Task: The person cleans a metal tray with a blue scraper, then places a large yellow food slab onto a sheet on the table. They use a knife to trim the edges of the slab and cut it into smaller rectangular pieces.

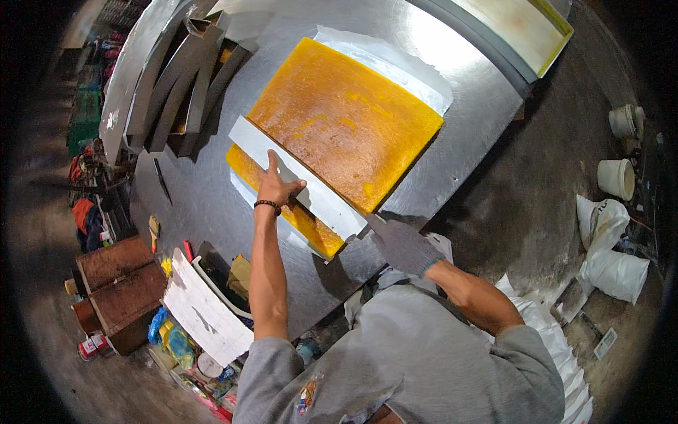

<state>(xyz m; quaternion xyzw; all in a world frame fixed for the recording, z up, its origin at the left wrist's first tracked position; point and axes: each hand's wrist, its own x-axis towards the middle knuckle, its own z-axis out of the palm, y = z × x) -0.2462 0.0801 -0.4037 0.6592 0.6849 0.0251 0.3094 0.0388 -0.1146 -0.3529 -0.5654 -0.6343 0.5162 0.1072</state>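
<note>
A large flat slab of cake [339, 120], browned on top with yellow edges, lies on white paper [395, 60] on the metal table. Across its near left part rests a long white strip [321, 191] like a straight board. My bare left hand [275, 185], with a beaded bracelet at the wrist, presses on this strip, index finger and thumb spread apart. My right hand [402, 244], in a grey glove, is closed at the strip's near end, by the cake's front edge. What its fingers hold is hidden. A narrow dark line runs along the strip's right side.
Several metal frames [180, 85] stand at the table's far left. A knife [162, 181] and a brush [154, 232] lie left of the cake. A shallow tray [522, 32] is at the far right. White buckets [616, 179] and sacks [613, 268] stand on the right-hand floor.
</note>
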